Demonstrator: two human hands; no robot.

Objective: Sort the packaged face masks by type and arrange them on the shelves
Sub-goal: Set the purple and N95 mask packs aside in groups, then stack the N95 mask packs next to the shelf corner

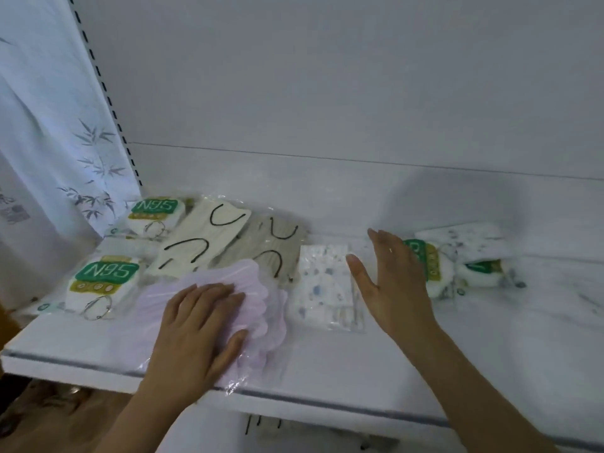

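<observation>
1. Nearest the camera, the left hand (199,318) lies flat, fingers straight and together, pressing on a clear bag of lilac scalloped masks (248,299) at the front edge of the white shelf (327,380); part of the bag overhangs that edge.
2. Over to the right, the right hand (389,279) is spread wide and holds nothing. It hovers between the pack of pale printed masks (323,282) and an N95 pack (425,266) on the right; whether it touches either I cannot tell.
3. Behind the lilac bag lie a cream mask pack with black ear loops (202,240) and a grey one (271,246), overlapping. Two more N95 packs sit at the left, one at the front (101,282) and one at the back (157,214).
4. Further right, another printed pack (464,243) rests on another N95 pack (483,273).
5. Judged from this, sorting is midway: types are still mixed, with N95 packs at both ends.
6. The next move probably calls for sliding the lilac bag fully onto the shelf, then gathering the right-hand N95 packs toward those at the left.
</observation>
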